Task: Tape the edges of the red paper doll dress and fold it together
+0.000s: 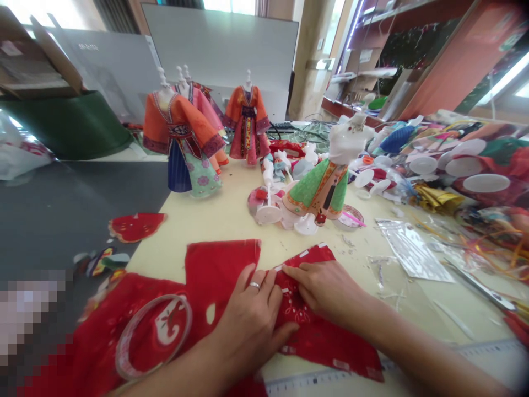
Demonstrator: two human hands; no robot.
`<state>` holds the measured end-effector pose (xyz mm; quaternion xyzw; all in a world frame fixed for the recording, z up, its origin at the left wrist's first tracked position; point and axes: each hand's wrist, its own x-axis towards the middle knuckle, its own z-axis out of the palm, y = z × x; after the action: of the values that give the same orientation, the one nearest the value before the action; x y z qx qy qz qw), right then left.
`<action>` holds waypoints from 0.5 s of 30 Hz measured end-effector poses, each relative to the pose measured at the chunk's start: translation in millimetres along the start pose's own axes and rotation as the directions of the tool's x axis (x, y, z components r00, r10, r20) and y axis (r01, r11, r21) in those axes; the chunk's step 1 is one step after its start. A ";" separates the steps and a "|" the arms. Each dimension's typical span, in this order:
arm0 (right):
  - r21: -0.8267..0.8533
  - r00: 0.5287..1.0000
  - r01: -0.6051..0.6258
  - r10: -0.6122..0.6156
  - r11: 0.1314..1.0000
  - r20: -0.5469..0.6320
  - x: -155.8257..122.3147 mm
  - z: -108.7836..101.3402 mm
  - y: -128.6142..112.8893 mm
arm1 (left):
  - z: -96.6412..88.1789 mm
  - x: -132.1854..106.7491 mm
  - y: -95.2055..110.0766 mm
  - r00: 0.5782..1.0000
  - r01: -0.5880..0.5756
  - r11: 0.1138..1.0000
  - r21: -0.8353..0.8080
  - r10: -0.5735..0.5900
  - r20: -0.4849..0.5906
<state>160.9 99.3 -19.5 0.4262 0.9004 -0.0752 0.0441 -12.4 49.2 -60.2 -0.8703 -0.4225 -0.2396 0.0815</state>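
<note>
Both hands rest on red cloth [326, 339], right of the clear ring [123, 358].
I see the left hand [254, 309] laid over it, the right hand [324, 285] fingering its upper edge; whether either pinches, I can't tell. Beyond the ring stands an orange-robed doll [177, 135].

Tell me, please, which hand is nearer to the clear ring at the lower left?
Left. The left hand presses on red cloth just right of the clear ring; the right hand lies farther right, beyond the left one.
</note>
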 end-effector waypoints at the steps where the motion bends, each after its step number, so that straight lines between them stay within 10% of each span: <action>1: 0.001 1.000 0.000 0.000 1.000 -0.001 0.0 0.5 0.3 | 0.0 -0.3 -0.2 1.000 -0.002 1.000 0.001 0.002 -0.007; 15: 0.041 1.000 0.007 -0.007 0.999 -0.004 -0.6 1.7 3.0 | -0.4 3.4 -3.7 1.000 -0.021 0.999 -0.035 0.021 0.006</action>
<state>163.7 100.4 -21.4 0.4240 0.9002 -0.0931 0.0335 -13.6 53.7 -58.4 -0.8767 -0.4093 -0.2436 0.0674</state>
